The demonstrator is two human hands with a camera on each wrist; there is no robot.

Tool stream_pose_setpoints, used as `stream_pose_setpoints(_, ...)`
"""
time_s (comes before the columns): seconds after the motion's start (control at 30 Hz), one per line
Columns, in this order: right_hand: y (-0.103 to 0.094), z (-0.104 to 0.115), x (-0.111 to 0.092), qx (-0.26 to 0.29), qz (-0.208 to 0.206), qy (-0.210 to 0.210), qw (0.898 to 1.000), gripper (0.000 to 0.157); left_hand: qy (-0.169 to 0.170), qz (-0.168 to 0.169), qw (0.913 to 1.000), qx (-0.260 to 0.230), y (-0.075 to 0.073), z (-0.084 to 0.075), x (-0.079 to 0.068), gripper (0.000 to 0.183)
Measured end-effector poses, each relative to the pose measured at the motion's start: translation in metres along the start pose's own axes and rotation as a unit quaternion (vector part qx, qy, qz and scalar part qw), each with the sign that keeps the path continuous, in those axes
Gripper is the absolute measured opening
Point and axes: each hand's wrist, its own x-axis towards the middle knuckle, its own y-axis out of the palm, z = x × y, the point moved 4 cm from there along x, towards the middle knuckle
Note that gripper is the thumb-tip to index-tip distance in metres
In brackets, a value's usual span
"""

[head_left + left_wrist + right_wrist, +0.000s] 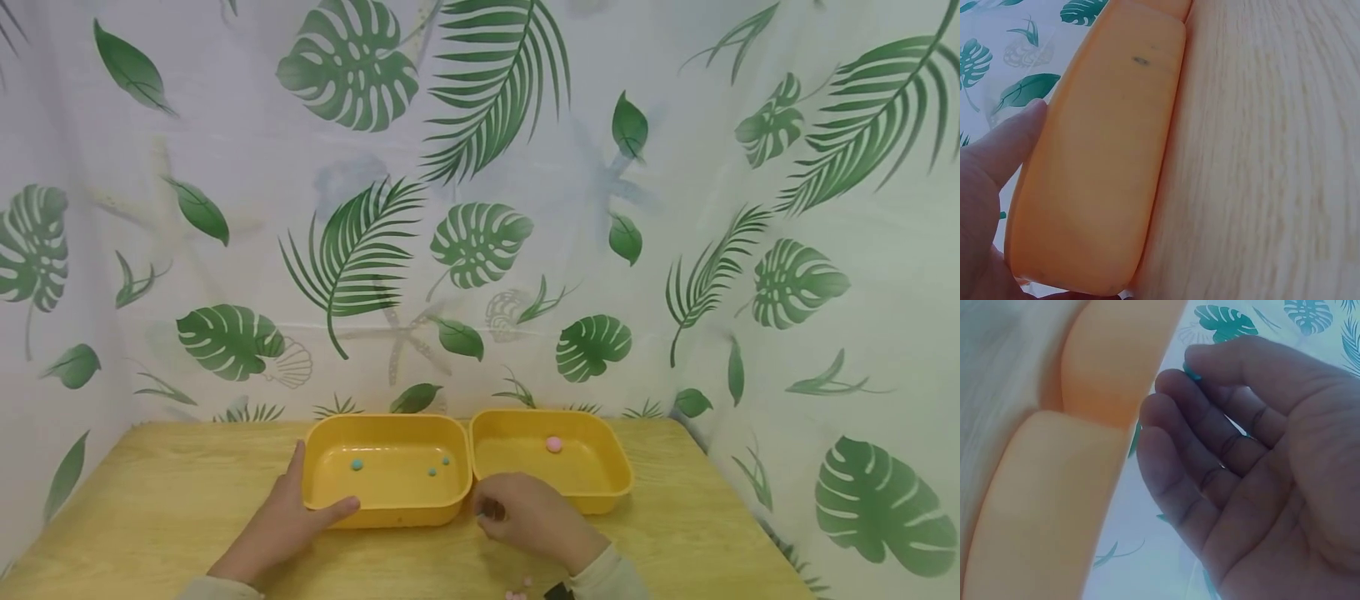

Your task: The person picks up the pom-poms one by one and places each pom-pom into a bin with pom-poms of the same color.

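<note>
My left hand point(285, 518) grips the near left corner of the left yellow bin point(393, 517), its thumb over the front rim and fingers along the left side. In the left wrist view the thumb lies against the bin wall point(1100, 150). Inside that bin lie a larger teal ball point(357, 464) and two smaller ones. My right hand point(528, 515) is in front of where the two bins meet, pinching a small teal ball point(1192, 371) between thumb and fingertip, mostly hidden by them. A pink ball point(553, 444) lies in the right yellow bin point(600, 504).
Several small pink pieces point(516, 595) lie on the wooden table point(427, 567) near its front edge, beside a black object point(558, 592) at the right sleeve. A leaf-patterned sheet point(480, 350) hangs behind and at both sides.
</note>
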Motion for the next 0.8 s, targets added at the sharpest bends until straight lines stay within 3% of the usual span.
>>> stream_pose_setpoints(0.2, -0.004, -0.006, -0.002, 0.0, -0.017, 0.006, 1.0, 0.011, -0.005, -0.001, 1.0, 0.008, 0.001, 0.0, -0.002, 0.132)
stream_pose_setpoints(0.33, -0.008, -0.015, -0.004, 0.013, -0.049, 0.018, 0.999, 0.015, -0.006, -0.001, 0.9999, 0.011, 0.003, 0.002, -0.002, 0.131)
stream_pose_setpoints(0.53, -0.017, -0.028, -0.004, 0.014, -0.07, 0.056, 0.996, 0.018, -0.01, -0.002, 0.9999, 0.014, 0.003, 0.0, -0.002, 0.132)
stream_pose_setpoints(0.8, -0.033, -0.021, 0.01, 0.015, -0.082, 0.053, 0.995, 0.015, -0.021, 0.001, 0.9997, 0.011, 0.002, -0.003, -0.002, 0.132)
